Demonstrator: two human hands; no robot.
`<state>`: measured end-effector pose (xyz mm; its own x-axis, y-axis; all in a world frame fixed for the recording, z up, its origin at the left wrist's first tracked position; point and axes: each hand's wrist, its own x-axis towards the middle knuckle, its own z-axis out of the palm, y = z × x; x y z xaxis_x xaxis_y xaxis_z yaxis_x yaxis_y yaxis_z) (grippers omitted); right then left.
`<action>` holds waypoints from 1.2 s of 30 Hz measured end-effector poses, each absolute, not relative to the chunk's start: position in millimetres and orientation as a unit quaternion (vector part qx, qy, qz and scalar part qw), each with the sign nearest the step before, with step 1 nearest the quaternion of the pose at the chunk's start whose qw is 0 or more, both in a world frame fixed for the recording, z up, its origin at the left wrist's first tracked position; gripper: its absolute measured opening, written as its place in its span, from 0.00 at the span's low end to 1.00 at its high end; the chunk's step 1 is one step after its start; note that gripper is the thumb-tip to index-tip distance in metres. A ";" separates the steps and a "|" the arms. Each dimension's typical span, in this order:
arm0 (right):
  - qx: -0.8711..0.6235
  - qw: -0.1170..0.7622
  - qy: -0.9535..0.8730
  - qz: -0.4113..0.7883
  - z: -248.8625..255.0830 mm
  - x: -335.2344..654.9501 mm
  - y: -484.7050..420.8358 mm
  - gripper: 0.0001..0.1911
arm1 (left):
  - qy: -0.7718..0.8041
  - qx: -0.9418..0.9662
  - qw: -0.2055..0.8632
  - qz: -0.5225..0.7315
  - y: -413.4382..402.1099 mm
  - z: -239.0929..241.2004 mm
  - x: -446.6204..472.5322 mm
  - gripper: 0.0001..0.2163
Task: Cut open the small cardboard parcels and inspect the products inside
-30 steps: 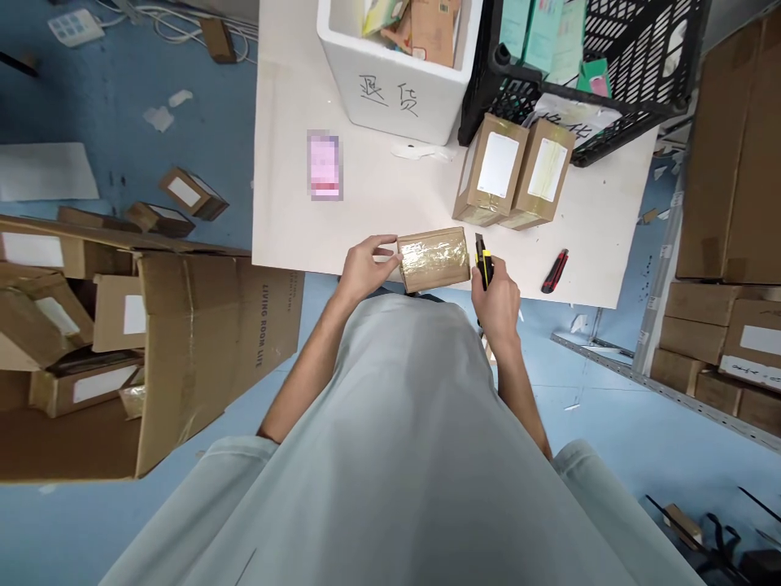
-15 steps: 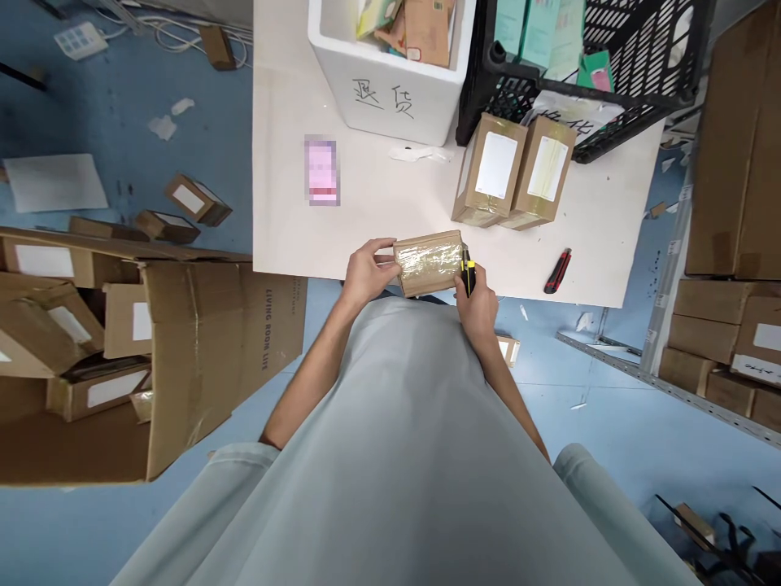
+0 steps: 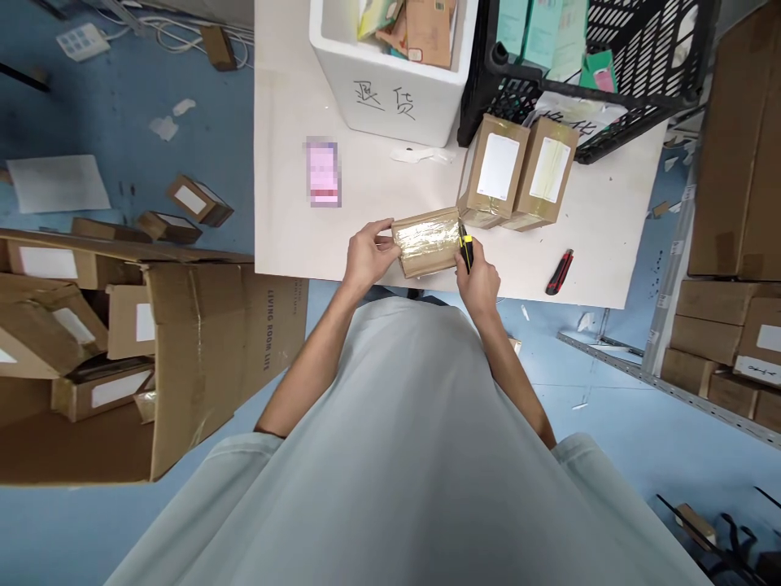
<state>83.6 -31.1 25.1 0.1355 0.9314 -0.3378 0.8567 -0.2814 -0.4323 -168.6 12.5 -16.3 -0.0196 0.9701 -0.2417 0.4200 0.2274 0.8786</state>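
Tape-wrapped carton [image 3: 427,242] is what I have centred on my head feed, just inside the near edge of the white table [image 3: 277,175], tilted slightly so its right end lies higher. I cannot tell whether it rests on the table or is lifted a little. I see the left hand [image 3: 366,259] pinching its left end between thumb and fingers. I read the right hand [image 3: 480,281] as wrapped snugly around a black-and-yellow utility knife [image 3: 467,252], its tip at the carton's right end; whether the blade cuts in is too small for me to judge.

Toward the table's right half I find two labelled cartons [image 3: 497,167] standing side by side, and near its right front corner a red-and-black cutter [image 3: 560,272]. At the table's far side I make out a white bin [image 3: 394,98] of packets [image 3: 427,37] and, just beside it, a black crate [image 3: 647,104] holding green boxes [image 3: 542,37]. Left of the table I see a large cardboard box [image 3: 201,358] with smaller cartons [image 3: 122,389] inside.
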 end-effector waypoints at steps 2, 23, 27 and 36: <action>-0.757 0.056 -0.592 0.271 24.7 83.7 -30.9 0.30 | 0.649 0.553 0.427 0.302 14.6 -18.1 -165.6 0.29; -0.754 0.194 -0.554 0.295 26.6 96.5 -44.7 0.33 | 0.487 0.778 0.295 0.263 11.2 4.8 -110.0 0.26; -0.761 0.139 -0.561 0.293 45.5 100.7 -44.3 0.33 | 0.458 0.798 0.320 0.228 7.8 -3.8 -90.5 0.21; -0.742 -0.045 -0.616 0.260 79.2 82.5 -17.0 0.33 | 0.470 0.760 0.373 0.249 3.4 -0.8 -92.4 0.21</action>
